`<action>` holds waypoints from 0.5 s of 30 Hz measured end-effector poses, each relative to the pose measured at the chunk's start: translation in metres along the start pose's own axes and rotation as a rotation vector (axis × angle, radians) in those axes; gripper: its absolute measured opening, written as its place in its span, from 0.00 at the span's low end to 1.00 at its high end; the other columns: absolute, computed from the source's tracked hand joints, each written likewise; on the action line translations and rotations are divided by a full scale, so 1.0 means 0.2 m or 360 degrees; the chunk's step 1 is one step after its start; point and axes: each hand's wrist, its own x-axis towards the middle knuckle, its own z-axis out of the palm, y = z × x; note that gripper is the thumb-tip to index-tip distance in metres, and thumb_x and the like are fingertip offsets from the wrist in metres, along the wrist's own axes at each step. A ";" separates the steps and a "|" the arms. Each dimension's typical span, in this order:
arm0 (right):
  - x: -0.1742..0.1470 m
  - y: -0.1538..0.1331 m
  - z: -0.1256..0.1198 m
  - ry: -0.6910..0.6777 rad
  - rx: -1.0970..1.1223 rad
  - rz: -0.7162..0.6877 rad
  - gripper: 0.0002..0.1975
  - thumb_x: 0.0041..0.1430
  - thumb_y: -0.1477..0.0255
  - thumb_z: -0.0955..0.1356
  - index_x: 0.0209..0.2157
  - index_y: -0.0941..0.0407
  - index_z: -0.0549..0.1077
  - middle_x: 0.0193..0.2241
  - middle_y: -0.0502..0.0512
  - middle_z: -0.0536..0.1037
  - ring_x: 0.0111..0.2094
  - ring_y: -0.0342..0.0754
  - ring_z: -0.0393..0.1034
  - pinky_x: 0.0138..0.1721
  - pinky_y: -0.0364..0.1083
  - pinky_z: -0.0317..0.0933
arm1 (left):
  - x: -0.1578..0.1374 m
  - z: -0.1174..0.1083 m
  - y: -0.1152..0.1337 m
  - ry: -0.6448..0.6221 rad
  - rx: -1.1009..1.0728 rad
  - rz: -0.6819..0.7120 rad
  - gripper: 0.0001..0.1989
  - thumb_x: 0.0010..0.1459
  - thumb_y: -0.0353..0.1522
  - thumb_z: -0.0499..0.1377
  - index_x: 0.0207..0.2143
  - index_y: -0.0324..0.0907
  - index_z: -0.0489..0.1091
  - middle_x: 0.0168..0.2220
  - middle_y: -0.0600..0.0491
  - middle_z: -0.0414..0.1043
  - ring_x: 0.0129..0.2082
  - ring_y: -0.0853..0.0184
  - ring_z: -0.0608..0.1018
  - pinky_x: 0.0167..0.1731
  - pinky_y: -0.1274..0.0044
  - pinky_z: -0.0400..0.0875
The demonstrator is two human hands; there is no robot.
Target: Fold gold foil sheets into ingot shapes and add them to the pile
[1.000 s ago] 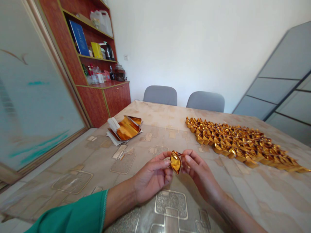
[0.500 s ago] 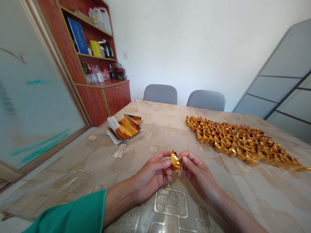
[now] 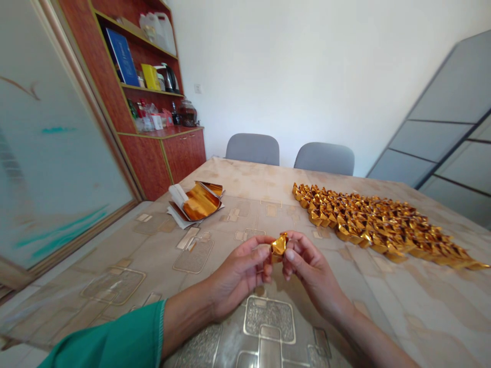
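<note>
The gold foil piece (image 3: 279,245) has been pinched smaller and lifted slightly since a second ago.
Left hand (image 3: 238,276) and right hand (image 3: 310,271) both clamp it between fingertips above the table (image 3: 115,266); folded gold ingots (image 3: 379,225) lie at 2 o'clock, foil sheets (image 3: 199,202) at 10.

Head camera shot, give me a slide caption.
Both hands pinch a gold foil piece beside rows of folded ones.

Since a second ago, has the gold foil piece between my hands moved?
Yes. The gold foil piece sits slightly higher now, farther up the table, judged against the patterned square beneath the hands.
</note>
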 end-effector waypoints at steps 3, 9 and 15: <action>-0.01 -0.01 0.00 0.0055 -0.0111 -0.0116 0.12 0.62 0.62 0.69 0.46 0.48 0.69 0.26 0.44 0.68 0.24 0.42 0.63 0.26 0.42 0.60 | -0.01 0.01 0.00 -0.0044 -0.0004 -0.0037 0.25 0.46 0.27 0.73 0.47 0.42 0.70 0.32 0.56 0.72 0.28 0.75 0.72 0.31 0.82 0.67; -0.03 -0.01 0.00 0.0002 -0.0456 -0.0316 0.11 0.65 0.66 0.68 0.48 0.48 0.71 0.27 0.46 0.69 0.27 0.43 0.63 0.29 0.43 0.58 | 0.01 -0.01 -0.02 0.0011 0.0071 0.0056 0.16 0.58 0.40 0.65 0.43 0.39 0.74 0.35 0.52 0.73 0.26 0.76 0.69 0.30 0.81 0.65; -0.03 0.00 0.00 0.0041 -0.0716 -0.0422 0.11 0.62 0.69 0.70 0.46 0.49 0.75 0.25 0.46 0.70 0.25 0.43 0.62 0.27 0.43 0.55 | 0.02 -0.02 -0.04 0.0115 0.0484 0.0254 0.16 0.63 0.43 0.59 0.38 0.38 0.75 0.31 0.53 0.71 0.28 0.72 0.68 0.30 0.81 0.62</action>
